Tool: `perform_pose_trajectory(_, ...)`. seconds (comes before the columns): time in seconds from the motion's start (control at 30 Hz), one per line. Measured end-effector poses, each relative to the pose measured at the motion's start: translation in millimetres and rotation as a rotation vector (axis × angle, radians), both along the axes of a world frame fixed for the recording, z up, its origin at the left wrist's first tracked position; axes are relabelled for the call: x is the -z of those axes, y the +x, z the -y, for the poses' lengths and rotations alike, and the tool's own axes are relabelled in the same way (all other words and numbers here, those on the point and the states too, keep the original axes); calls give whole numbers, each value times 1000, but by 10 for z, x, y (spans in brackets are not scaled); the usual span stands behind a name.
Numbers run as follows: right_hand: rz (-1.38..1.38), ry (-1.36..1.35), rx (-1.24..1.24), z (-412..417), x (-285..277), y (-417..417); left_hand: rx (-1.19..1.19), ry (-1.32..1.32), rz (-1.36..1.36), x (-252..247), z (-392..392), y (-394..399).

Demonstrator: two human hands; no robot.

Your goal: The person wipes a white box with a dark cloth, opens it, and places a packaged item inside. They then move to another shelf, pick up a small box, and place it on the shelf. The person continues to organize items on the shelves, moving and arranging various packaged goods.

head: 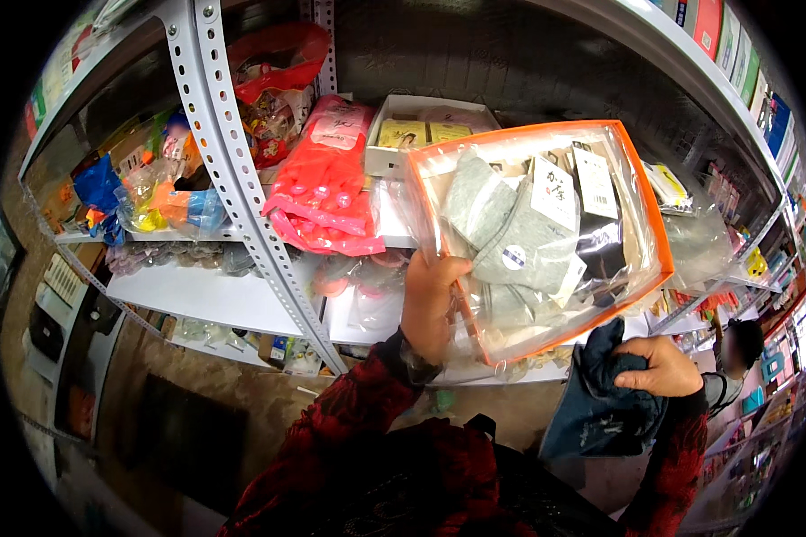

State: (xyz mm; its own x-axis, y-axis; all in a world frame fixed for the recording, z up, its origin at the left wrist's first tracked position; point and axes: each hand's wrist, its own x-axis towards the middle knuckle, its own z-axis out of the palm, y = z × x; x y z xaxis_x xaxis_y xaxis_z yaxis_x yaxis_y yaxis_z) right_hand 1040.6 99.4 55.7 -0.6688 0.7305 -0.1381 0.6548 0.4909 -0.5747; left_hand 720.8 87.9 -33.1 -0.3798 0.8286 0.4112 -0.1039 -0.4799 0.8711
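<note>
My left hand (431, 302) grips the near left edge of a shallow orange-rimmed box (653, 221), thumb over the rim. Clear plastic film lies loosely about the box. Inside are folded grey fabric garments (530, 235), perhaps socks, with white paper tags, and a black packet (604, 245) with a barcoded tag. The box is tilted towards me in front of the shelf. Lower right, my right hand (661, 368) clutches a bunched dark blue cloth (601, 409) that hangs below the box's near edge.
A white perforated steel post (232, 161) stands left of the box. On the shelf are pink-packaged red rubber gloves (322, 181) and a white carton (384, 161) with yellow packets. Bagged toys (168, 188) lie further left. A person (729, 366) is at the far right.
</note>
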Motion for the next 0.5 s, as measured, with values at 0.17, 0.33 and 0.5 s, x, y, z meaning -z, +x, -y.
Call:
perform_pose_trajectory(0.17, -14, -98, 119, 4, 451, 246, 235, -45, 472, 31, -14, -113)
perform_pose_trajectory(0.33, -137, -197, 203, 6, 813, 393, 238, 190, 237, -285, -57, -298)
perform_pose_trajectory(0.5, -310, -159, 256, -90, 1031, 439, 134, 136, 428, -731, -352, -599)
